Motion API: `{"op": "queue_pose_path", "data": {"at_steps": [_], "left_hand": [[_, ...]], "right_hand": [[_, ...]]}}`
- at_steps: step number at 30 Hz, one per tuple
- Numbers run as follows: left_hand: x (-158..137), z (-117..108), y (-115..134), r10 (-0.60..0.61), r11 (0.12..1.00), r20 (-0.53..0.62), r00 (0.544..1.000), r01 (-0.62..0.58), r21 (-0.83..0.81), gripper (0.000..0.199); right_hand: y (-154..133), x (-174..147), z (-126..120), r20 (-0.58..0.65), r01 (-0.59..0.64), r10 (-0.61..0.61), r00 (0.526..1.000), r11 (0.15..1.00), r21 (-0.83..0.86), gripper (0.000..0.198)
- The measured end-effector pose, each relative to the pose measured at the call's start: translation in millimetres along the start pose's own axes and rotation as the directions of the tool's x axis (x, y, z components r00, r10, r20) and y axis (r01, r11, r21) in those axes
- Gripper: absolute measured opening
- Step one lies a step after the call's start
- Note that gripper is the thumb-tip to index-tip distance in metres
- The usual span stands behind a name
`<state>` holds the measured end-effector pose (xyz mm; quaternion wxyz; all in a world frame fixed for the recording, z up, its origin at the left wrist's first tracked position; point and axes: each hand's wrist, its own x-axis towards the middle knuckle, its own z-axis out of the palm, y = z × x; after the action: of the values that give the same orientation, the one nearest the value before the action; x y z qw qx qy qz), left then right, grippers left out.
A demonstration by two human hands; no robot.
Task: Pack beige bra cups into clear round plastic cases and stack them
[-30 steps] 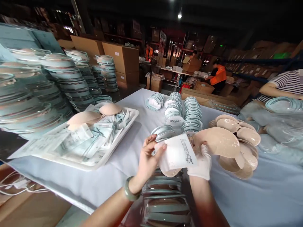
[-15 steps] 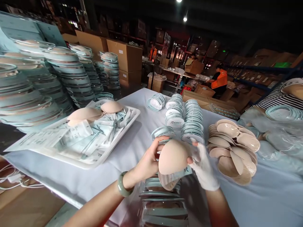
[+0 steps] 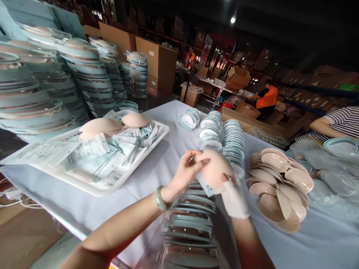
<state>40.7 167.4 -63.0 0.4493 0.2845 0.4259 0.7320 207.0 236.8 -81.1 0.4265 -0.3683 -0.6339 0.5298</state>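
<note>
A beige bra cup (image 3: 214, 168) is between my two hands, domed side up and tilted. My left hand (image 3: 189, 170), with a green bangle at the wrist, pinches its left edge, thumb on top. My right hand (image 3: 235, 198), in a white glove with bare fingertips, grips the lower right edge. A pale blue printed packet (image 3: 206, 185) shows under the cup; which hand bears it I cannot tell. Below my hands a row of clear-lidded cases (image 3: 190, 224) runs toward me. More beige cups (image 3: 280, 183) lie in an overlapping pile right of my right hand.
At left a white tray (image 3: 112, 188) holds packets and a couple of cups. Rows of round labelled cases (image 3: 210, 134) stand beyond my hands. Tall case stacks (image 3: 89, 74) rise at far left. Plastic-wrapped cases (image 3: 336, 175) and a person in stripes (image 3: 342, 121) are at right.
The cup has turned and tilted to the right, and my left thumb has come over its top. The packet now shows below its left side. The whole view has shifted slightly.
</note>
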Motion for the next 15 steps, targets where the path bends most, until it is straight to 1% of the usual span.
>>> {"op": "queue_pose_path", "data": {"at_steps": [2,4,6,7,8,9,10,11,12,13,14,15], "left_hand": [[17.4,7.4,8.2,0.106,0.994,-0.012,0.994,-0.106,0.041,0.049],[37.2,14.6,17.8,0.224,0.969,-0.004,0.975,-0.222,0.104,0.055],[55.6,19.6,26.7,0.362,0.913,0.08,0.929,-0.37,0.171,0.054],[63.3,20.4,30.2,0.418,0.879,0.149,0.896,-0.441,0.182,0.052],[69.9,19.6,32.5,0.452,0.855,0.216,0.865,-0.49,0.171,0.053],[75.2,16.9,32.9,0.462,0.847,0.267,0.846,-0.51,0.15,0.055],[79.5,12.2,30.7,0.45,0.853,0.293,0.843,-0.503,0.138,0.059],[83.0,5.6,25.6,0.424,0.862,0.299,0.855,-0.483,0.157,0.062],[85.9,-2.8,17.3,0.384,0.864,0.294,0.875,-0.453,0.219,0.064],[88.8,-12.5,6.0,0.328,0.851,0.283,0.901,-0.412,0.325,0.067],[91.7,-23.1,-7.7,0.258,0.812,0.271,0.927,-0.36,0.459,0.071],[94.9,-33.8,-22.6,0.182,0.748,0.261,0.948,-0.305,0.589,0.077]], "right_hand": [[-15.9,17.4,1.6,0.037,-0.045,0.043,0.998,0.996,0.079,0.067],[-25.1,37.7,4.5,0.119,-0.061,0.047,0.992,0.99,0.123,0.078],[-24.8,55.4,8.0,0.2,-0.039,0.015,0.98,0.992,0.117,0.093],[-22.1,62.6,9.1,0.214,-0.024,-0.001,0.977,0.993,0.115,0.098],[-18.8,69.0,9.1,0.204,-0.004,-0.018,0.979,0.994,0.111,0.099],[-15.6,75.2,7.7,0.151,0.033,-0.048,0.987,0.995,0.099,0.095],[-12.7,81.8,4.9,0.079,0.087,-0.092,0.993,0.994,0.062,0.088],[-10.3,89.4,0.7,0.001,0.152,-0.152,0.988,0.988,0.002,0.081],[-8.0,97.9,-4.3,-0.068,0.216,-0.22,0.973,0.974,-0.066,0.076],[-5.4,107.2,-9.6,-0.111,0.258,-0.272,0.956,0.958,-0.123,0.071],[-2.1,116.8,-14.6,-0.117,0.27,-0.289,0.95,0.951,-0.153,0.068],[2.2,125.9,-18.8,-0.084,0.252,-0.268,0.96,0.954,-0.161,0.065]]}}
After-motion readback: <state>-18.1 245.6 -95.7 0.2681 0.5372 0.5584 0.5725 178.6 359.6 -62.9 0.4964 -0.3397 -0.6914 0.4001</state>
